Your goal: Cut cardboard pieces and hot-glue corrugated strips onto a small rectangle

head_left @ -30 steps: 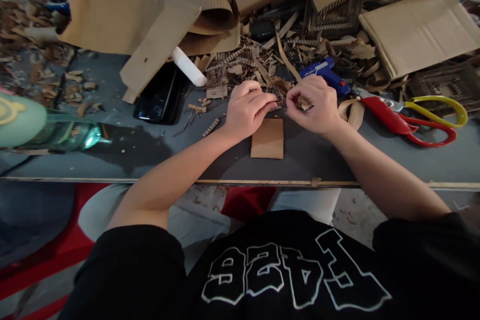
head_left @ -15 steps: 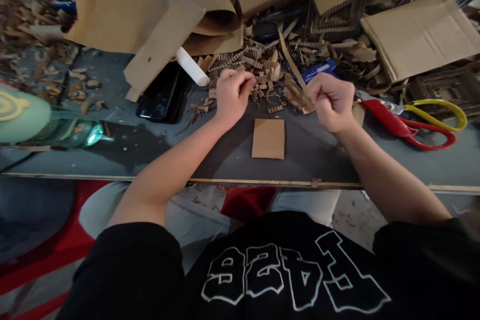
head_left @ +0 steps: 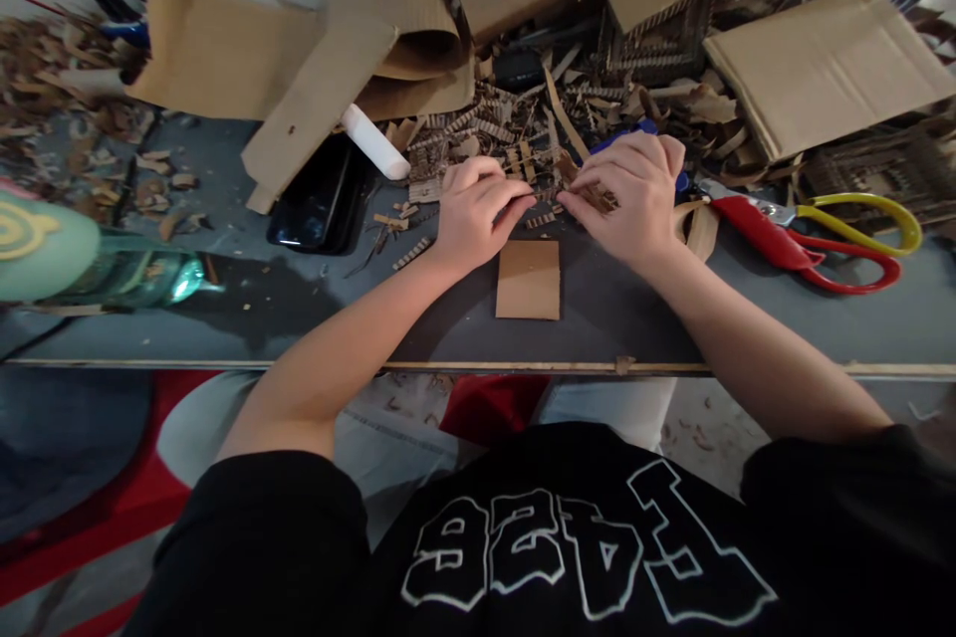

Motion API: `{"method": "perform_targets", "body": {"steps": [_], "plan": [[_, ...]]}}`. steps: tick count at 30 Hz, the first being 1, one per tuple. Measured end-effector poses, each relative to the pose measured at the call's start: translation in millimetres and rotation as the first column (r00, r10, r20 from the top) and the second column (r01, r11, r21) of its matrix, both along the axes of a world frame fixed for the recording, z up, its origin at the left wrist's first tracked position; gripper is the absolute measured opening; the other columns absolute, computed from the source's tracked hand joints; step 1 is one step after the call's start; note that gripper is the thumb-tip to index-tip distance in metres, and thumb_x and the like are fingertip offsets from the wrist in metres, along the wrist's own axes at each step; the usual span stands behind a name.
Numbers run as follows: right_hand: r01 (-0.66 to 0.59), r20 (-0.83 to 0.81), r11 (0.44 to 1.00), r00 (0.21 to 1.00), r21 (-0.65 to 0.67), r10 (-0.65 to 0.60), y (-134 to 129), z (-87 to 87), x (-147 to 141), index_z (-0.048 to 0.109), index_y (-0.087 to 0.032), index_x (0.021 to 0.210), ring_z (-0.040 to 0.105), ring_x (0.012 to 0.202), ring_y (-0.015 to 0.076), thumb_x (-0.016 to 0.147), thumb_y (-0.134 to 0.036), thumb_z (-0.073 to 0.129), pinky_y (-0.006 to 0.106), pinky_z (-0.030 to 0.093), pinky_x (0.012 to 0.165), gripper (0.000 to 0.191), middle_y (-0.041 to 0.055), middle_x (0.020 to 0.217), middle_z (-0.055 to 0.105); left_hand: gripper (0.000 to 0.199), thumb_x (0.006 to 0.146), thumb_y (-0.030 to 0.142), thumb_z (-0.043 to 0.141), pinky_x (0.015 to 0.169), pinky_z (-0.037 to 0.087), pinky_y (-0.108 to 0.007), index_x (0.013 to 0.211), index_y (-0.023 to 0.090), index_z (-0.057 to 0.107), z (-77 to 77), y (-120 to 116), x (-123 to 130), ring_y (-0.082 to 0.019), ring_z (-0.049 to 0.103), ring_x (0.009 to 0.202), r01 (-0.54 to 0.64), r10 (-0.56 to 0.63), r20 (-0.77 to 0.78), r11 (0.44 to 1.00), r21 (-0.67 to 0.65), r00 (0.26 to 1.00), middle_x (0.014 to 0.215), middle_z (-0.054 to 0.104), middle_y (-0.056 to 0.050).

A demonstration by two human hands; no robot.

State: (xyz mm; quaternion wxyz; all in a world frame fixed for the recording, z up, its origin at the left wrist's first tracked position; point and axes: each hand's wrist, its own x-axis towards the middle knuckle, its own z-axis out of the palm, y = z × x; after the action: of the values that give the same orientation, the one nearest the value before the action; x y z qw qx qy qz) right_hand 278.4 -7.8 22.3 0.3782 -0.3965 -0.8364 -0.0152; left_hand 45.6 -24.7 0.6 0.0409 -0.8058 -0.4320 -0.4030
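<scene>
My left hand (head_left: pixel 478 209) is above the table, left of centre, thumb and index finger pinched on something too small to make out. Facing it, my right hand (head_left: pixel 631 199) pinches with thumb and index finger too; what it holds there is too small to name. A narrow gap separates the two pinches. Just below them a small cardboard square (head_left: pixel 528 280) lies flat on the grey table (head_left: pixel 627 318). Behind my hands are cut corrugated strips (head_left: pixel 485 124) and scraps, and a blue tool (head_left: pixel 623 134) is partly hidden by my right hand.
Red and yellow scissors (head_left: pixel 814 234) lie at the right, below a large cardboard sheet (head_left: pixel 829 70). To the left are a white stick (head_left: pixel 375 144), a black phone (head_left: pixel 314 199) and a green bottle (head_left: pixel 141 264). Rolled cardboard (head_left: pixel 395 10) stands at the back.
My right hand has turned and come inward, its fist loosened into a fingertip pinch. My left hand has moved slightly right and down, closer to it. The view has shifted slightly.
</scene>
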Motion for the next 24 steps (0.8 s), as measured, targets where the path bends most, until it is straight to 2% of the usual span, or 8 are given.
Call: {"method": "perform_targets", "body": {"steps": [4,7,9,12,17,20,24], "plan": [[0.001,-0.031,1.0,1.0,-0.026,-0.001,-5,1.2,-5,0.064,-0.025,0.086,0.061,0.112,0.031,0.093,-0.041,0.057,0.057,0.041,0.105,0.019,0.0073,0.099,0.071,0.04,0.1,0.057,0.048,0.102,0.044,-0.05,0.101,0.026,0.072,-0.1,-1,1,-0.028,0.065,0.11,-0.015,0.015,-0.008,1.0,0.024,1.0,0.086,0.075,-0.006],[-0.013,-0.032,0.999,0.999,-0.034,0.012,-10,1.7,-11,0.062,-0.025,0.086,0.062,0.11,0.029,0.094,-0.037,0.056,0.055,0.041,0.104,0.016,0.0055,0.098,0.072,0.05,0.092,0.07,0.054,0.105,0.04,-0.052,0.109,0.026,0.072,-0.2,-4,2,-0.031,0.064,0.116,-0.024,0.024,-0.01,1.0,0.009,1.0,0.098,0.076,-0.007],[-0.032,-0.016,0.999,0.999,-0.041,0.031,-12,0.5,-13,0.063,-0.025,0.087,0.063,0.109,0.028,0.093,-0.035,0.057,0.056,0.038,0.107,0.013,0.004,0.098,0.073,0.057,0.089,0.073,0.056,0.106,0.039,-0.053,0.114,0.026,0.072,-0.8,-4,3,-0.032,0.063,0.119,0.012,-0.012,-0.01,1.0,-0.024,1.0,0.104,0.076,-0.009],[-0.073,0.011,0.995,0.997,-0.061,0.074,-12,-1.5,-13,0.064,-0.025,0.09,0.064,0.106,0.0264,0.093,-0.034,0.057,0.057,0.035,0.11,0.011,0.0019,0.097,0.074,0.052,0.093,0.068,0.056,0.103,0.04,-0.051,0.114,0.025,0.074,-1.6,-3,4,-0.03,0.064,0.115,0.054,-0.054,-0.005,0.997,-0.054,0.999,0.103,0.077,-0.008],[-0.085,0.017,0.996,0.996,-0.03,0.086,-13,-0.4,-13,0.062,-0.025,0.089,0.065,0.113,0.0274,0.092,-0.032,0.055,0.057,0.036,0.111,0.011,0.0025,0.097,0.075,0.036,0.098,0.055,0.057,0.093,0.046,-0.045,0.103,0.026,0.079,1.4,-3,8,-0.024,0.067,0.1,0.014,-0.014,0.02,1.0,-0.009,1.0,0.083,0.076,-0.004],[-0.081,0.032,0.997,0.996,-0.016,0.082,-15,1.7,-14,0.06,-0.025,0.089,0.061,0.126,0.0291,0.093,-0.03,0.051,0.058,0.038,0.11,0.01,0.0056,0.105,0.075,0.034,0.097,0.053,0.06,0.091,0.047,-0.044,0.1,0.026,0.08,6.1,-7,9,-0.022,0.066,0.098,0.025,-0.024,0.055,0.999,-0.032,0.998,0.083,0.076,-0.004],[-0.131,0.068,0.99,0.989,-0.048,0.134,-14,4.0,-15,0.057,-0.025,0.092,0.062,0.125,0.027,0.095,-0.026,0.046,0.058,0.038,0.11,0.011,0.007,0.107,0.075,0.034,0.096,0.052,0.061,0.092,0.049,-0.043,0.097,0.025,0.081,10.9,-10,9,-0.022,0.066,0.098,0.081,-0.07,0.117,0.992,-0.099,0.991,0.085,0.076,-0.005]]}}
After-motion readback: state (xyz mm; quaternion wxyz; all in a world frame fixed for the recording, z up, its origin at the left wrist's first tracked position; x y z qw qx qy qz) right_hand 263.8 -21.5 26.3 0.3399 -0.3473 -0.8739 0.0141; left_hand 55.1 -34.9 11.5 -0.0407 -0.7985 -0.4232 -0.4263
